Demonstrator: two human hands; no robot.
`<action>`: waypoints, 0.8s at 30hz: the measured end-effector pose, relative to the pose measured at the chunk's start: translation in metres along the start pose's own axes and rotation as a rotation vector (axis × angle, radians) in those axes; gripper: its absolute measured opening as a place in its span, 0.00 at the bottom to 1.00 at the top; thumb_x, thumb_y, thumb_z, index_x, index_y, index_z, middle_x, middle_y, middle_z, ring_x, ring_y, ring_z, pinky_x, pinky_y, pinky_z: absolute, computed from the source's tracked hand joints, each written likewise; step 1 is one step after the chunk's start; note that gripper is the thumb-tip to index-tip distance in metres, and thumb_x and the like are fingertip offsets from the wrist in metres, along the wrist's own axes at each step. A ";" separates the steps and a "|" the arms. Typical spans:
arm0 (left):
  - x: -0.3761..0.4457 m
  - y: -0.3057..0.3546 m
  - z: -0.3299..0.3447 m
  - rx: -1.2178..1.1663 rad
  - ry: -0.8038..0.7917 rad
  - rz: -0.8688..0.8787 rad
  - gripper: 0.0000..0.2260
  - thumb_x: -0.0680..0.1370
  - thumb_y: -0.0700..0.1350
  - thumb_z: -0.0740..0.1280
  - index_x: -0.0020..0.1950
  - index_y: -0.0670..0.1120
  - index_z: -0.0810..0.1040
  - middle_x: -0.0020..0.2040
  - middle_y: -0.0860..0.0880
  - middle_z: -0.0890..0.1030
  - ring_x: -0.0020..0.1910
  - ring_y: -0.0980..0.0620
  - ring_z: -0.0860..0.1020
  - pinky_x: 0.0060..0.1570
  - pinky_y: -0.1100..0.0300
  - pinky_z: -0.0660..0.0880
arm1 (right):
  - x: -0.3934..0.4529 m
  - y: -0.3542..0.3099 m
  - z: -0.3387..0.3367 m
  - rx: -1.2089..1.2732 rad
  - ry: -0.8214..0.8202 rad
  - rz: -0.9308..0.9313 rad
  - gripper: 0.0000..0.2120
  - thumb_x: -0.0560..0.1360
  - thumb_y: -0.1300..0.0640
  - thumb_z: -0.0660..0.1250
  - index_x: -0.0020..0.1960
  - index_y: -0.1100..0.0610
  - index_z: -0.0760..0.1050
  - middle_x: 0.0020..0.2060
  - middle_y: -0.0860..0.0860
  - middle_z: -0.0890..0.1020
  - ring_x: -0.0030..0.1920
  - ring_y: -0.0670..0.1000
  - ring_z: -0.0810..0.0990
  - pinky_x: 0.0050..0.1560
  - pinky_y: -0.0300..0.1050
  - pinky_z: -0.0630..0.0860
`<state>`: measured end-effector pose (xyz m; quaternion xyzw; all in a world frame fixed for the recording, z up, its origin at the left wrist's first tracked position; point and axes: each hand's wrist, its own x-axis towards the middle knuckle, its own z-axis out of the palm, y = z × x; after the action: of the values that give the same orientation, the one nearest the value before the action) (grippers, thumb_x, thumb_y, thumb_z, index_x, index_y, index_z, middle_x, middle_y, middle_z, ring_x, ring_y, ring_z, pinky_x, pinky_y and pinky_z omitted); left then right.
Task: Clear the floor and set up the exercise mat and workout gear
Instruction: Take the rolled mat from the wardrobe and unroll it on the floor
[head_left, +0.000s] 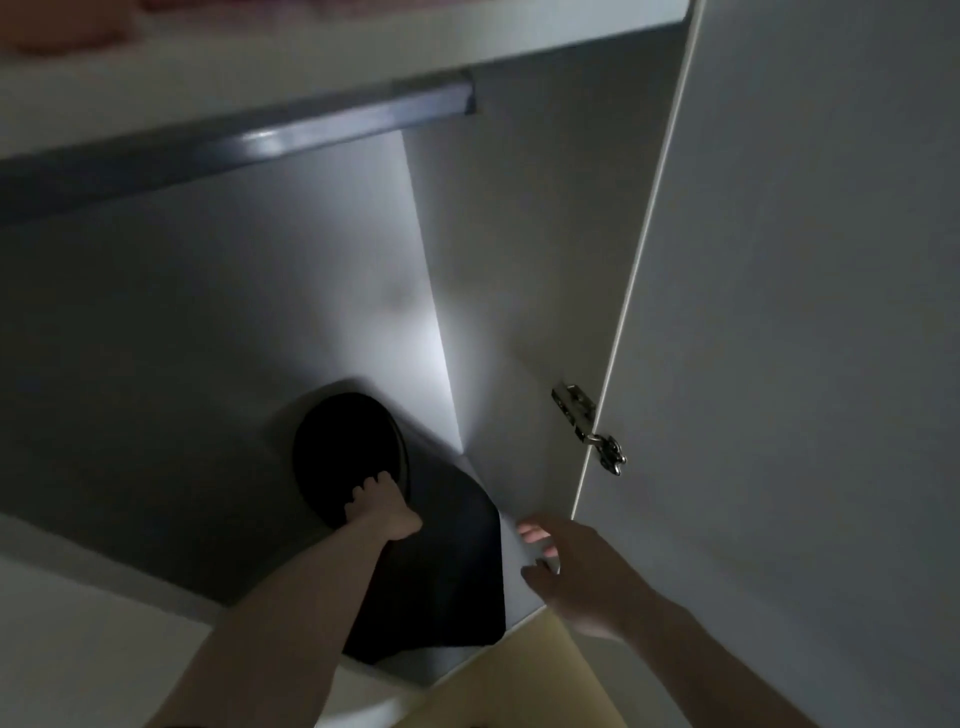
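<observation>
Two hands reach into white wardrobe (519, 260). Left hand (382, 506) grips top rim of rolled black mat (441, 561) standing in right corner; right hand (571, 566) spread, holding nothing, beside door (805, 312).

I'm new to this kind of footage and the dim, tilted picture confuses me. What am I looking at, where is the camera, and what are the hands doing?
There is no machine here: a person wears one wide camera on the head, looking forward and down, so you see their own forearms reaching into a wardrobe. The white panel at right is its open door, with a metal hinge; a dark hanging rail crosses the top. Standing inside is a black rolled mat, probably the exercise mat, its round end facing the camera. The left hand grips the roll's top edge. The right hand is open beside the roll, holding nothing; whether it touches the cabinet wall is unclear.
</observation>
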<state>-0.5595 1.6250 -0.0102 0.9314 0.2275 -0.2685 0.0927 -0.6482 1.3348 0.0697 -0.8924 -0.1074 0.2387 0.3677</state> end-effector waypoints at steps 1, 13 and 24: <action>0.007 -0.003 0.003 -0.009 0.003 -0.014 0.45 0.68 0.52 0.75 0.79 0.44 0.56 0.74 0.42 0.65 0.72 0.40 0.66 0.66 0.45 0.72 | 0.004 -0.001 0.002 0.001 -0.006 0.002 0.20 0.77 0.48 0.65 0.68 0.38 0.70 0.60 0.33 0.75 0.61 0.38 0.75 0.64 0.39 0.72; 0.104 0.020 0.083 -0.086 0.200 -0.116 0.29 0.69 0.63 0.76 0.61 0.47 0.74 0.58 0.45 0.82 0.59 0.44 0.80 0.65 0.49 0.69 | 0.037 0.050 0.037 -0.037 -0.065 0.066 0.15 0.81 0.49 0.65 0.67 0.38 0.71 0.59 0.34 0.77 0.58 0.37 0.75 0.58 0.34 0.71; 0.109 0.041 0.101 0.069 0.247 -0.012 0.07 0.73 0.49 0.75 0.45 0.49 0.80 0.48 0.48 0.84 0.51 0.46 0.83 0.54 0.52 0.79 | 0.024 0.077 0.050 -0.021 -0.045 0.125 0.13 0.81 0.48 0.66 0.63 0.36 0.73 0.57 0.33 0.78 0.55 0.34 0.77 0.53 0.31 0.72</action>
<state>-0.5043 1.5995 -0.1517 0.9587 0.2332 -0.1599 0.0302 -0.6509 1.3196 -0.0236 -0.8955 -0.0621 0.2802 0.3401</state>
